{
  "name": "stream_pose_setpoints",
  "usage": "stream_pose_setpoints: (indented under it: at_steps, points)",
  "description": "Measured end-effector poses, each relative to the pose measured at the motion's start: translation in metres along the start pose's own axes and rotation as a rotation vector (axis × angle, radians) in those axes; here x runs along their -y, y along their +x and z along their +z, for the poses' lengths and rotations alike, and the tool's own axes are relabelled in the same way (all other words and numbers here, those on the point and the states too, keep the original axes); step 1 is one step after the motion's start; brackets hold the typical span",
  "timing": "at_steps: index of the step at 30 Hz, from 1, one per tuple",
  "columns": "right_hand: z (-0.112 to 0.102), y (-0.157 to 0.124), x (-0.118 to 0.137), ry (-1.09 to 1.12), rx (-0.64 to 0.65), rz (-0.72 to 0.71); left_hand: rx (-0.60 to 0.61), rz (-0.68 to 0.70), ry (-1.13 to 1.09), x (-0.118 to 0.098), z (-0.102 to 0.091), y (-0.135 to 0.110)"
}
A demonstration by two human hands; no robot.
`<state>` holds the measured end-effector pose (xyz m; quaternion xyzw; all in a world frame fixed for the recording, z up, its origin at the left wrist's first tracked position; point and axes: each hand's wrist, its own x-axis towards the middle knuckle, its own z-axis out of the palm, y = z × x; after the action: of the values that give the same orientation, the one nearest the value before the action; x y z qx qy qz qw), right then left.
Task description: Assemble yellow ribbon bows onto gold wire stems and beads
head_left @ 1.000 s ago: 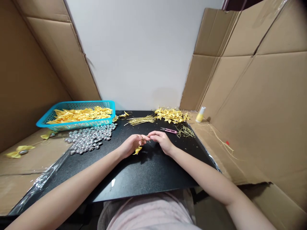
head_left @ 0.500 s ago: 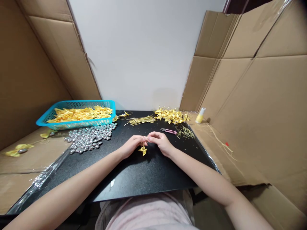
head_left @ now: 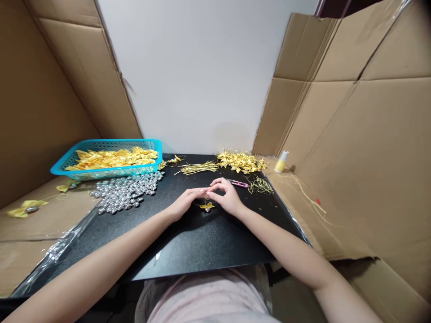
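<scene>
Over the middle of the black table, my left hand (head_left: 183, 204) and my right hand (head_left: 229, 198) meet at the fingertips. Both are closed in a pinch on a thin gold cord, mostly hidden by the fingers. From it hangs a yellow ribbon bow (head_left: 206, 206) with a silver bead (head_left: 208, 210) under it, just below the fingertips. Just beyond my right hand lie pink thread snips (head_left: 240, 184), their blades partly covered by its fingers. A bundle of gold cords (head_left: 198, 168) lies farther back.
Yellow ribbon bows fill a blue basket (head_left: 55, 169) at the left, with silver beads (head_left: 117, 195) spread before it. At the back right are a heap of beaded bows (head_left: 240, 161), cord scraps (head_left: 260, 185) and a thread cone (head_left: 281, 162). Cardboard walls (head_left: 377, 148) flank the table.
The hanging bow has turned and risen slightly, so its silver bead now shows underneath. My right fingers have lifted and arched, now covering part of the snips. The left hand has barely moved.
</scene>
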<state>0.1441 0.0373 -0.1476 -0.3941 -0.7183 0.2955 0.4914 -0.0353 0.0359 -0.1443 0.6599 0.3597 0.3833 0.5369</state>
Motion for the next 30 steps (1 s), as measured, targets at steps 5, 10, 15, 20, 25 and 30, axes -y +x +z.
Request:
stream_pose_setpoints:
  at_steps: [5, 10, 15, 20, 25, 30]
  points:
    - [-0.002, 0.001, 0.000, -0.027, -0.002, 0.001, -0.172, 0.089, 0.245, -0.006, 0.000, -0.004]
    - [-0.001, 0.001, 0.000, -0.067, 0.019, -0.016, -0.217, 0.004, 0.088, -0.005, 0.002, -0.001]
    - [-0.002, 0.002, 0.000, -0.076, 0.039, -0.013, -0.261, -0.043, 0.052, -0.006, 0.000, 0.001]
    - [-0.009, 0.005, 0.001, -0.021, -0.025, 0.003, -0.230, -0.069, 0.389, -0.004, -0.010, -0.001]
    - [-0.012, 0.008, 0.002, 0.032, -0.071, 0.015, -0.156, 0.109, 0.708, -0.002, -0.017, -0.002]
    - [-0.014, 0.009, 0.002, 0.048, -0.120, 0.018, -0.126, 0.126, 0.814, -0.002, -0.022, -0.002]
